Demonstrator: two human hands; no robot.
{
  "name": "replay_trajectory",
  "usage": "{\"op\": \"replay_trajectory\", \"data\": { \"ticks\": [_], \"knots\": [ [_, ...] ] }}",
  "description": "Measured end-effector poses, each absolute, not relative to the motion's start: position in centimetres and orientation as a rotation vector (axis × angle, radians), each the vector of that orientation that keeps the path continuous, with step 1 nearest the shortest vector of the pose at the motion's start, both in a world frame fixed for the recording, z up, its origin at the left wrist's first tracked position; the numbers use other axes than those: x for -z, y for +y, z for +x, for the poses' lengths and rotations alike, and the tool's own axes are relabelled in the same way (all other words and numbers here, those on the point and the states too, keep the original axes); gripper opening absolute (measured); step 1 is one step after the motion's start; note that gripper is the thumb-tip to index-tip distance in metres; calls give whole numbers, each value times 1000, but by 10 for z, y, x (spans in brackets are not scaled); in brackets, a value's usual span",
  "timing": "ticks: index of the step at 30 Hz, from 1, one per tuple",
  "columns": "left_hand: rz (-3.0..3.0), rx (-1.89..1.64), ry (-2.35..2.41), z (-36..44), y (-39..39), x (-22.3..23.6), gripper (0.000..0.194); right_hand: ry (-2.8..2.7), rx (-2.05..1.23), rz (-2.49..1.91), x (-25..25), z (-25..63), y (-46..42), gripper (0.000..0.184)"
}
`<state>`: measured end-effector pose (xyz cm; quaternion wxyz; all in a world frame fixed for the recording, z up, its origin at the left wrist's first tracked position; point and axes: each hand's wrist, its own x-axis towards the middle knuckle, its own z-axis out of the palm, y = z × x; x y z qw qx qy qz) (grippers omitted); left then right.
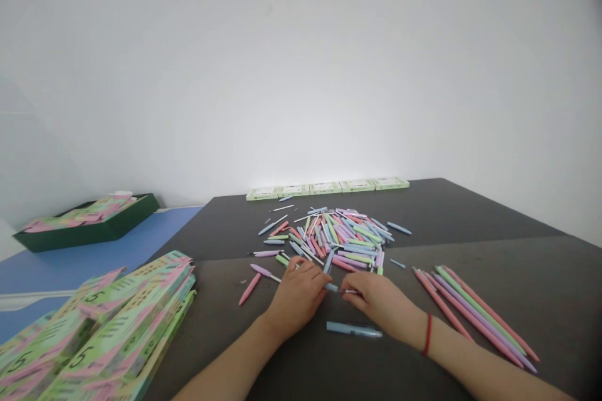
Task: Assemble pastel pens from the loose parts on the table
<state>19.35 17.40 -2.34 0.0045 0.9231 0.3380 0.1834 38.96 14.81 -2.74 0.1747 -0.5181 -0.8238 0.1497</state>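
My left hand [300, 288] is closed around a light blue pen barrel [332, 287], whose end sticks out toward the right. Just across a small gap, my right hand [379, 304] pinches a thin pale stick [350, 291] that looks like a pen refill, mostly covered by the fingers. Below the hands, a light blue pen piece with a clear end [353, 329] lies on the dark table. Behind the hands spreads a loose pile of pastel pen parts [338, 235] with white refills among them. A purple pen part [263, 271] and a pink one [249, 289] lie left of my left hand.
Several long pastel pens [480, 319] lie side by side at right on the dark table [470, 219]. Stacked green and pink printed packs [117, 319] fill the near left. A dark green box [94, 233] holds more packs. Flat pale green boxes [324, 188] line the far edge.
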Motion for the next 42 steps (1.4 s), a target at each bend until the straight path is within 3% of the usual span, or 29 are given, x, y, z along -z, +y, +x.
{"op": "replay_trajectory", "data": {
  "ticks": [10, 21, 27, 35, 42],
  "knots": [
    [2763, -697, 1159, 191, 179, 29, 21, -2243, -438, -1417, 23, 393, 145, 23],
    [2405, -869, 1125, 195, 161, 24, 23, -1991, -964, -1166, 5, 386, 132, 25],
    [2252, -870, 1025, 195, 163, 27, 11, -1990, -982, -1163, 7, 384, 129, 28],
    [2109, -1039, 991, 192, 167, 25, 16, -1994, -886, -1194, 5, 386, 131, 11],
    [2183, -971, 1015, 192, 165, 27, 15, -2023, -850, -1185, 5, 384, 130, 13]
  ]
}}
